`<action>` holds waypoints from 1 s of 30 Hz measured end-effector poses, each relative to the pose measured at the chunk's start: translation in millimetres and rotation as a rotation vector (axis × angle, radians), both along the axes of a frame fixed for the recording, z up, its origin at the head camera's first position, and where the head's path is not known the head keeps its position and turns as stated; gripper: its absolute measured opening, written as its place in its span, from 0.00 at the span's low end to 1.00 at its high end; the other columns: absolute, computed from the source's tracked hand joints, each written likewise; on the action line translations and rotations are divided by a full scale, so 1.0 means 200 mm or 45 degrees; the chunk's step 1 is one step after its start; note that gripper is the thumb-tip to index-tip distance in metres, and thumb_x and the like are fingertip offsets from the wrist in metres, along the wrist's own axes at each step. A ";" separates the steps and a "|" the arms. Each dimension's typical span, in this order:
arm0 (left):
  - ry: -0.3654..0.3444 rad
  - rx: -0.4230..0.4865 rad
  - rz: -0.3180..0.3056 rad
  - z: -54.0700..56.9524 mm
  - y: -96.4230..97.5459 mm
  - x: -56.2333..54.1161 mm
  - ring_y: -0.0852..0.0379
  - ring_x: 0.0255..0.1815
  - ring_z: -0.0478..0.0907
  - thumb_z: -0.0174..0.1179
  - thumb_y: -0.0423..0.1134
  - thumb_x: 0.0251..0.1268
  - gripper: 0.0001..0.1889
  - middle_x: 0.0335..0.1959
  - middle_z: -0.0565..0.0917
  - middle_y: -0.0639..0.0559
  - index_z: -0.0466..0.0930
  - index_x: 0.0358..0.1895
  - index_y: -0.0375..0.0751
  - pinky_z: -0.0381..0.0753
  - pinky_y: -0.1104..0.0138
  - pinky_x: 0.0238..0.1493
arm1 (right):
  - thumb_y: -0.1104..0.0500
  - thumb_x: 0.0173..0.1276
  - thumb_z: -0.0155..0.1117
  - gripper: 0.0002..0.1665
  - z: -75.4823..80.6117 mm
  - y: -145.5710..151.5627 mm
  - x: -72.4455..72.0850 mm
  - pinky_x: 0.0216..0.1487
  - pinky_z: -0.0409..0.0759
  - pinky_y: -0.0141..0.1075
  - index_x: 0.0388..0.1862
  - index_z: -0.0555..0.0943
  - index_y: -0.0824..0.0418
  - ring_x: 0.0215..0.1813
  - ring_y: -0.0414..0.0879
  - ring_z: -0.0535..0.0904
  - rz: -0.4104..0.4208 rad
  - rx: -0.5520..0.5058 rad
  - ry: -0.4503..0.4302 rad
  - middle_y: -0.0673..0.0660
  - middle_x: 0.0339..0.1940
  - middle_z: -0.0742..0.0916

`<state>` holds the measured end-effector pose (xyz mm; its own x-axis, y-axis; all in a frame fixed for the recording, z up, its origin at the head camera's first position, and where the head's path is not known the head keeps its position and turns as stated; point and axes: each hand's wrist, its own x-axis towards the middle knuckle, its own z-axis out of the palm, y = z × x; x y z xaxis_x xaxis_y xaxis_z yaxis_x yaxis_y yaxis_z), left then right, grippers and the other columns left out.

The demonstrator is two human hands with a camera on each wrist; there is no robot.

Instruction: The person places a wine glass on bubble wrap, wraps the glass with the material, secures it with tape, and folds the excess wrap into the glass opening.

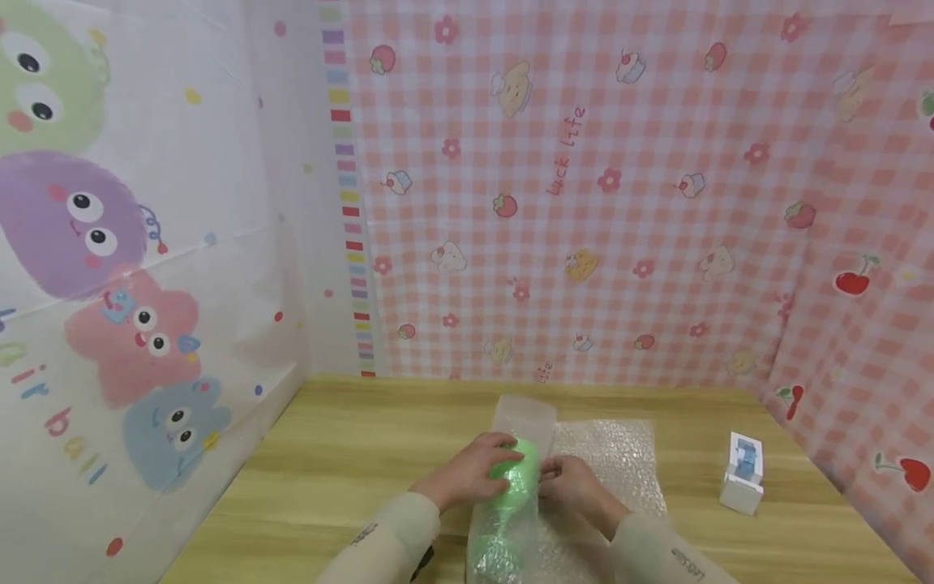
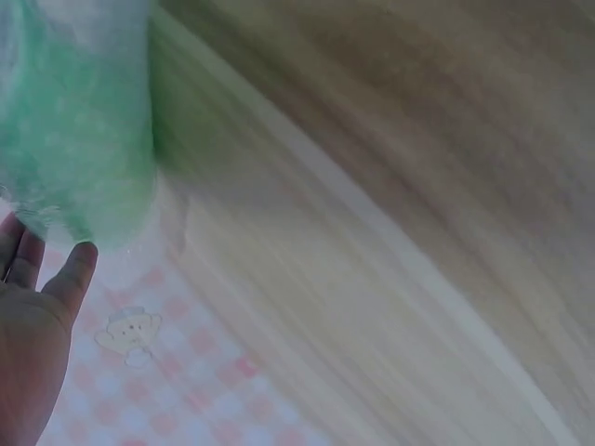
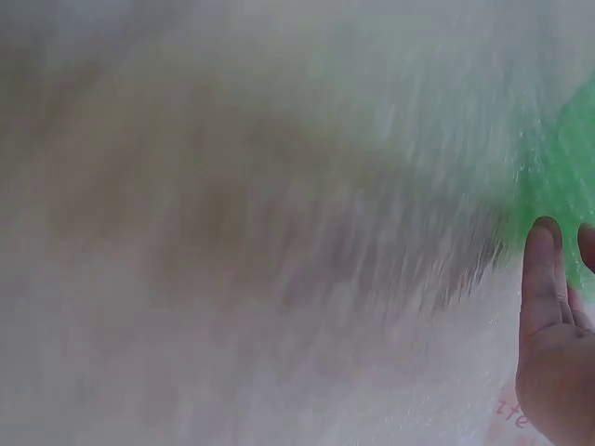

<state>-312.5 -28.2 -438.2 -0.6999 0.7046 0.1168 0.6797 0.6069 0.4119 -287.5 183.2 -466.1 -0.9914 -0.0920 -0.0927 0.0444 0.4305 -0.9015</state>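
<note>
A green object [image 1: 520, 487] with a rounded far end lies under clear bubble wrap [image 1: 606, 454] on the table; a paler green part shows nearer the front. My left hand [image 1: 474, 473] holds it from the left, fingers curved over its top and thumb along the near side. In the left wrist view, the fingertips [image 2: 84, 255] meet the wrapped rounded end. On the other side, my right hand [image 1: 576, 487] has its fingers bent at the edge of the wrap, pinching the film beside the object. The right wrist view shows the right fingers [image 3: 539, 279] against the green, with the film blurred.
A small white box [image 1: 743, 491] with a blue item [image 1: 746, 458] in it stands on the right of the wooden table [image 1: 350, 454]. Part of a dark item [image 1: 423, 561] shows beside the left sleeve. Patterned cloth walls [image 1: 584, 219] enclose the back and sides.
</note>
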 end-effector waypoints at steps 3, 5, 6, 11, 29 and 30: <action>-0.029 -0.001 -0.009 -0.01 -0.01 0.00 0.48 0.73 0.61 0.60 0.35 0.63 0.24 0.71 0.68 0.48 0.77 0.65 0.43 0.63 0.55 0.71 | 0.71 0.55 0.66 0.15 -0.03 -0.01 0.01 0.42 0.84 0.41 0.43 0.80 0.74 0.37 0.48 0.82 0.028 0.010 0.025 0.56 0.33 0.86; -0.047 0.016 -0.016 -0.01 -0.02 -0.01 0.48 0.73 0.61 0.60 0.33 0.61 0.25 0.70 0.68 0.48 0.78 0.64 0.43 0.63 0.54 0.71 | 0.70 0.55 0.68 0.13 -0.05 -0.01 0.01 0.40 0.83 0.40 0.40 0.81 0.73 0.36 0.47 0.82 0.022 0.017 0.054 0.56 0.31 0.86; -0.049 0.032 -0.020 -0.01 -0.01 -0.01 0.47 0.73 0.61 0.60 0.33 0.60 0.25 0.70 0.69 0.48 0.78 0.64 0.42 0.63 0.54 0.71 | 0.70 0.55 0.68 0.13 -0.05 -0.01 0.01 0.40 0.83 0.40 0.40 0.81 0.73 0.36 0.47 0.82 0.012 0.020 0.065 0.56 0.31 0.86; -0.038 0.072 -0.025 0.00 0.01 -0.03 0.47 0.73 0.61 0.61 0.33 0.59 0.25 0.70 0.69 0.47 0.78 0.63 0.41 0.63 0.54 0.71 | 0.69 0.57 0.70 0.16 -0.06 -0.01 0.00 0.39 0.84 0.40 0.44 0.79 0.73 0.36 0.48 0.81 -0.058 -0.004 0.030 0.57 0.34 0.85; 0.025 0.031 0.008 0.00 0.01 -0.02 0.51 0.65 0.64 0.59 0.36 0.64 0.23 0.64 0.70 0.49 0.78 0.64 0.46 0.70 0.59 0.64 | 0.66 0.65 0.67 0.32 -0.03 -0.02 -0.03 0.49 0.82 0.46 0.65 0.68 0.73 0.43 0.49 0.84 -0.052 -0.038 -0.238 0.58 0.41 0.86; 0.029 0.029 0.006 0.00 0.00 -0.02 0.50 0.67 0.65 0.58 0.36 0.64 0.23 0.64 0.71 0.48 0.77 0.64 0.45 0.69 0.59 0.66 | 0.65 0.65 0.67 0.32 -0.04 -0.02 -0.03 0.50 0.82 0.47 0.66 0.68 0.73 0.44 0.49 0.84 -0.049 -0.031 -0.253 0.57 0.42 0.86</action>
<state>-317.2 -27.4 -438.1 -0.7002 0.6983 0.1487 0.6862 0.6006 0.4104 -294.3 180.0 -473.7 -0.9567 -0.0590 -0.2851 0.2385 0.4029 -0.8836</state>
